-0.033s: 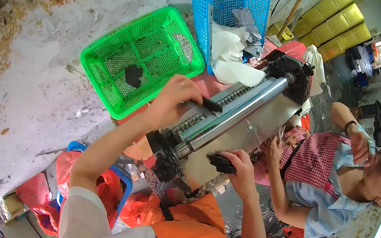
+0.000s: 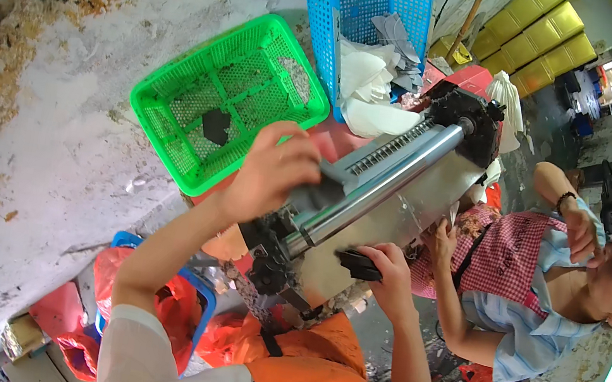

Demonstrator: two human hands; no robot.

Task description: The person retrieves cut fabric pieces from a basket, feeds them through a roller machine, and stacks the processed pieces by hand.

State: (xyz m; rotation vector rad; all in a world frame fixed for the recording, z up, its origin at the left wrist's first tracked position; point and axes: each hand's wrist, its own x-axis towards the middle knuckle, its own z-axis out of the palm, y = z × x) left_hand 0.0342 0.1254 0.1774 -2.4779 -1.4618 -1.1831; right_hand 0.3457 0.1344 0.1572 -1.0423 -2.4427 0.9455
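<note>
A machine with a shiny steel roller (image 2: 393,181) and a flat metal plate (image 2: 418,199) stands in front of me. At its far side my left hand (image 2: 278,167), somewhat blurred, pinches a thin dark grey sheet piece (image 2: 321,192) close to the roller's left part. My right hand (image 2: 391,277) is closed round a small stack of black flat pieces (image 2: 358,264) over the plate's near edge. Behind the left hand sits a green plastic basket (image 2: 146,90), with one black flat piece (image 2: 215,127) lying inside it.
A tall blue crate (image 2: 317,28) at the back holds white and grey sheets (image 2: 365,74). To the right, another person in a red checked apron (image 2: 504,254) has one hand (image 2: 439,245) near the plate. Red bags (image 2: 175,313) fill a blue-rimmed bin (image 2: 208,310) at lower left.
My left hand has tipped the dark piece, so its flat face now shows where it looked narrow before. My right hand and its stack stay nearly in place.
</note>
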